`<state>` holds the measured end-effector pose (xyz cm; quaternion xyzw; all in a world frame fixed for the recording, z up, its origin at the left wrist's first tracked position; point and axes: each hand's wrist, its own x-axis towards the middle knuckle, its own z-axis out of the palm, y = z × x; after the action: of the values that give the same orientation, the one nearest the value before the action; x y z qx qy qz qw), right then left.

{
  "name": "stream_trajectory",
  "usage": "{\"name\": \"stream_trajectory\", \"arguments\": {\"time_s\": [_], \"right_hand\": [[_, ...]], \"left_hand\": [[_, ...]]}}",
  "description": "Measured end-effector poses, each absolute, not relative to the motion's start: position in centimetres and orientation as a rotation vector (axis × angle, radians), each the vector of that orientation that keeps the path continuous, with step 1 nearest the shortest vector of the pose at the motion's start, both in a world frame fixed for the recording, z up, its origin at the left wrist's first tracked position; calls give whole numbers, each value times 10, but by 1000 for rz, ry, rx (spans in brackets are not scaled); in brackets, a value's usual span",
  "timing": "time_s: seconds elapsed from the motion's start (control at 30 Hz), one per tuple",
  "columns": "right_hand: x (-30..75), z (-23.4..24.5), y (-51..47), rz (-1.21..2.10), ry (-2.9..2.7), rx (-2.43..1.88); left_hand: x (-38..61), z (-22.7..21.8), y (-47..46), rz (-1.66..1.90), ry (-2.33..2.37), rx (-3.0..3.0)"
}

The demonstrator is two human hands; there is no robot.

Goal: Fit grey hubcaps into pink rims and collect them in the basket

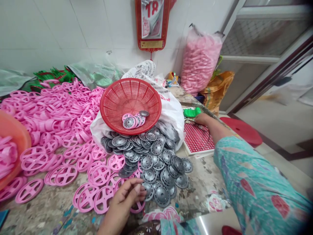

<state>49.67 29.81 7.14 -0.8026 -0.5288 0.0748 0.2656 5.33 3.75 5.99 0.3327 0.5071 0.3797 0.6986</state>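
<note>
My left hand (126, 200) hovers at the near edge of the piles, fingers loosely curled and apart, with nothing visible in them. Right by its fingertips lie grey slotted discs (161, 195) and pink five-spoked wheels (104, 198). Over on the right, my right hand (202, 119) reaches down beside a bright green plastic piece (192, 112). Its fingers are closed and mostly turned away, and a thin dark wire-like thing shows under them. Beneath that hand is a red board with white dots (198, 138).
A red mesh basket (110, 107) holding several pink-and-grey wheels rests on a white sack (177, 114) spilling grey discs. An orange tub (23, 137) of pink parts stands left. Behind are a bulging bag of pink pieces (200, 60) and a yellow sack (217, 91). A red stool (242, 130) is right.
</note>
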Motion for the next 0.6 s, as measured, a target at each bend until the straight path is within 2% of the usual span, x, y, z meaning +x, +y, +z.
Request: {"name": "stream_trajectory", "arguments": {"time_s": [0.1, 0.3, 0.43, 0.6], "right_hand": [[498, 73, 288, 231, -1419, -2233], [500, 82, 240, 36, -1222, -2149], [495, 76, 180, 231, -1092, -1845], [485, 48, 99, 355, -1009, -1843]], "left_hand": [[53, 61, 37, 844, 1141, 747], [53, 60, 38, 833, 1132, 781], [52, 57, 37, 813, 1134, 794], [51, 55, 35, 789, 1143, 827]]}}
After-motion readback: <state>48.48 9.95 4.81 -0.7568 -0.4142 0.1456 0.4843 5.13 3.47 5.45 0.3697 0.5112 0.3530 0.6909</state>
